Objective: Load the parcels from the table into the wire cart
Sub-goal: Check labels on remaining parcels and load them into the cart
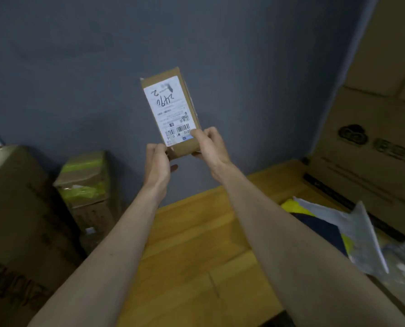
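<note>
A small brown cardboard parcel [170, 109] with a white shipping label is held up in the air in front of the grey wall. My left hand [157, 165] grips its lower left corner. My right hand [209, 146] pinches its lower right edge, thumb on the label. Both arms reach out over the wooden table [196, 244]. No wire cart is in view.
Large cardboard boxes [19, 220] and a box with green tape [85, 182] stand at the left. More big cartons [374, 138] are stacked at the right. Grey plastic mailer bags [352, 230] and yellow and dark packets lie on the table's right side.
</note>
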